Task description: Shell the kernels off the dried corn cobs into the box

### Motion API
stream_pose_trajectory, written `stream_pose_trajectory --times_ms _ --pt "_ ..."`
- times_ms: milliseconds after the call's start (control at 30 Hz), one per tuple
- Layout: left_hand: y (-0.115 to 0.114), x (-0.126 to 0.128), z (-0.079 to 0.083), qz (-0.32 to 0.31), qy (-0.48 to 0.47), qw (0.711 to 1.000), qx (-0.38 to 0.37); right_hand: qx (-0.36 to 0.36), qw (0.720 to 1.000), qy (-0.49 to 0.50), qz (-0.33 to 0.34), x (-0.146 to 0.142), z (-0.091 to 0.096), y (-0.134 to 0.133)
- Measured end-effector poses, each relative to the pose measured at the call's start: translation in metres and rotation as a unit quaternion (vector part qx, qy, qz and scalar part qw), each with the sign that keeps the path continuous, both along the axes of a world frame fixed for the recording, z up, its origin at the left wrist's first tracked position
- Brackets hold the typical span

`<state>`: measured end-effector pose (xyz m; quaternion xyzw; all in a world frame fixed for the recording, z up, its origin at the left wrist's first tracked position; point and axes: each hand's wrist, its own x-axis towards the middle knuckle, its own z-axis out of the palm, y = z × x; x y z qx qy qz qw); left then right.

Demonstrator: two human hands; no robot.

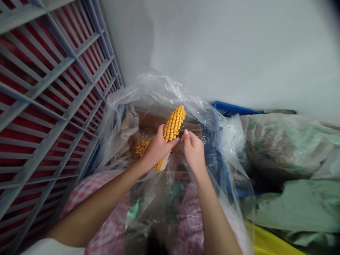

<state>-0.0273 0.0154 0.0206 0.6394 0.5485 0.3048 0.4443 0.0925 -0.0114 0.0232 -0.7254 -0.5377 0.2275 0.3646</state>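
My left hand is wrapped round a corn cob covered in yellow kernels, tilted with its tip up and to the right. Below that hand, the cob's lower end shows a pale stretch without kernels. Close to the cob's right side, my right hand is closed. From its fingers a thin dark tool pokes out towards the kernels; most of it is hidden in the fist. Loose corn kernels lie in a heap under the hands, inside a clear plastic bag with brown cardboard in it.
A tall slatted plastic crate with red contents rises at the left. A pale wall stands behind. On the right are a blue basket, a stuffed whitish sack, a green sack and something yellow.
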Motion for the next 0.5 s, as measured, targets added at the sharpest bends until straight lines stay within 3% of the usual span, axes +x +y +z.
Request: stream_pose_trajectory --times_ms 100,233,367,500 --pt "-0.006 0.002 -0.001 -0.004 0.079 0.996 0.03 -0.04 0.994 -0.099 -0.025 -0.007 0.003 -0.002" --pt "-0.011 0.005 -0.01 -0.009 0.108 0.994 0.002 -0.142 0.946 -0.287 -0.051 -0.015 0.0 -0.003" --pt "-0.008 0.006 -0.019 -0.012 0.013 0.998 -0.067 -0.179 0.917 -0.356 -0.013 -0.017 -0.009 -0.003" --pt "-0.004 0.003 -0.013 -0.037 -0.114 0.963 -0.243 -0.187 0.911 -0.367 0.023 -0.012 -0.013 -0.004"
